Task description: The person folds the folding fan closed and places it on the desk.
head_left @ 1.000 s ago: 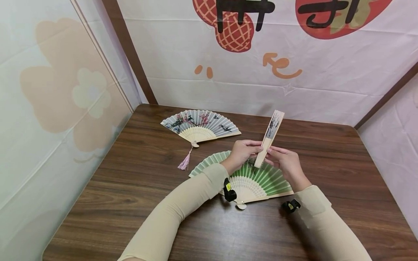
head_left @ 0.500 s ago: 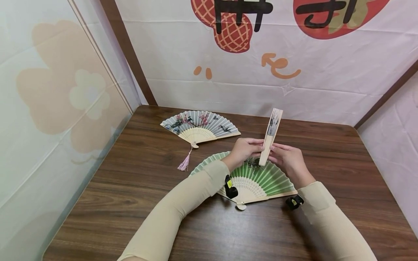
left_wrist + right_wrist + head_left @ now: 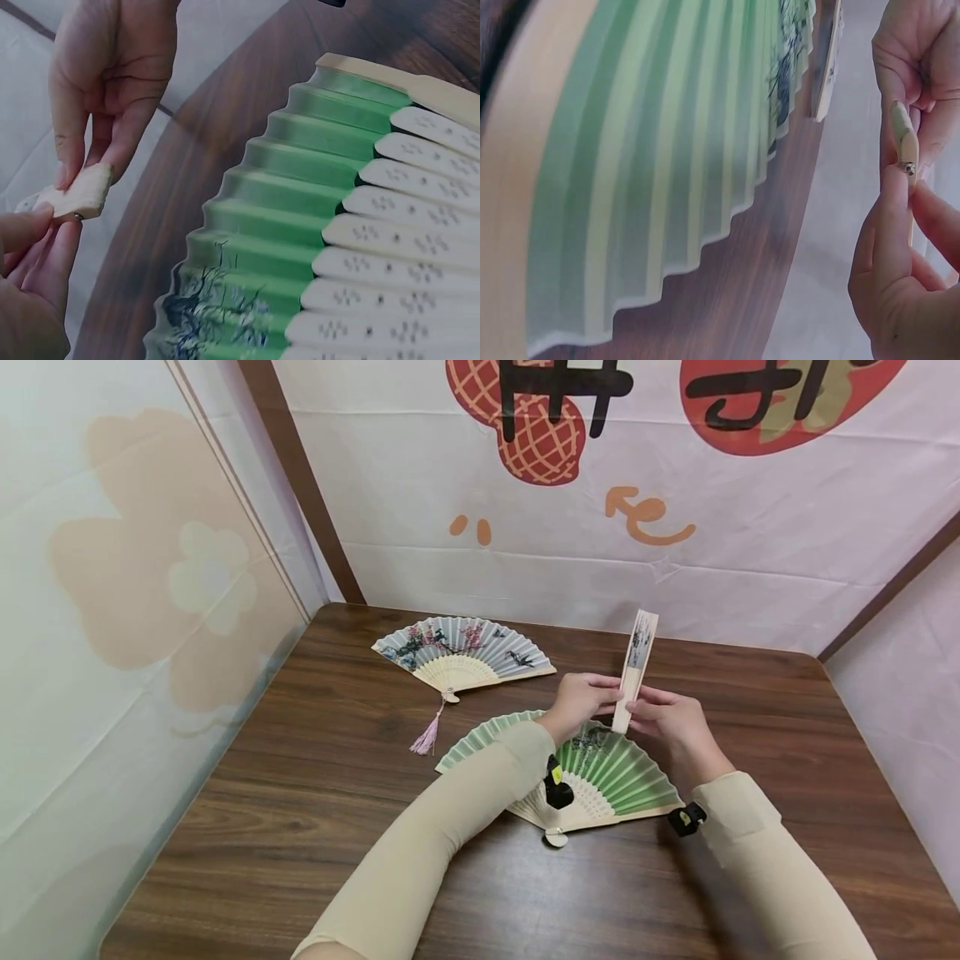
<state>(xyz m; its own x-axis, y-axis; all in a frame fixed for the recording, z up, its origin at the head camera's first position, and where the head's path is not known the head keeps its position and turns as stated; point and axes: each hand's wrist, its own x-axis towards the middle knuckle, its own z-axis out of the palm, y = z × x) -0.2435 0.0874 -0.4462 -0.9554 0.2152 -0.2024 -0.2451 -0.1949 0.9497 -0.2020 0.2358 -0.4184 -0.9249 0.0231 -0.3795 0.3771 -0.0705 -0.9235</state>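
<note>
Both hands on a closed fan

Left hand & right hand pinched the closed fan at its base (upright, tilted), just above the green fan lying open on the counter.

Long beige sleeves, bare hands, small black wrist cameras with yellow marks.

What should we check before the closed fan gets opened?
1. Both hands grip the closed fan at its lower end: left hand, right hand: ok.
2. Fan fully closed: ok.
3. Fan lifted above the green fan: ok.
4. Grey fan lies apart from the hands: ok.
5. Bare table to the right for laying it down: ok.
6. Pivot pin sound: cannot tell.
</note>
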